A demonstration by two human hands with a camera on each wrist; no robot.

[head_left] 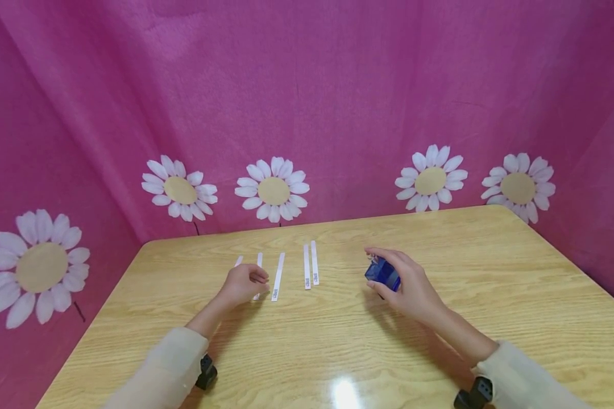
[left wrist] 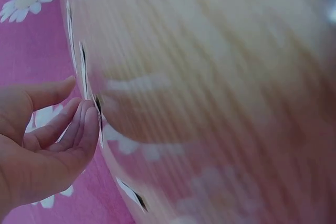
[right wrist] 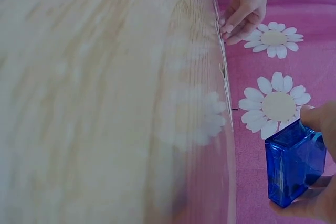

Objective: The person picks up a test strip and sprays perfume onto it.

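My right hand (head_left: 411, 287) grips a blue glass perfume bottle (head_left: 384, 275) between thumb and fingers, held tilted above the right half of the table. Its flat glass base (right wrist: 289, 169) shows in the right wrist view. Over on the left, my left hand (head_left: 243, 284) is at a white paper test strip (head_left: 259, 260) and covers part of it. In the left wrist view the thumb stands apart from the loosely bent fingers (left wrist: 86, 124), whose tips are at a strip's edge. Just right of that hand lies another paper strip (head_left: 278, 278) with small print at its near end.
Two more strips, a paper strip (head_left: 307, 267) and its neighbour (head_left: 314, 263), lie close together mid-table. Another strip's tip (head_left: 239, 261) shows behind the left hand. A pink curtain (head_left: 337, 113) with daisies hangs around the wood-grain table (head_left: 307, 352).
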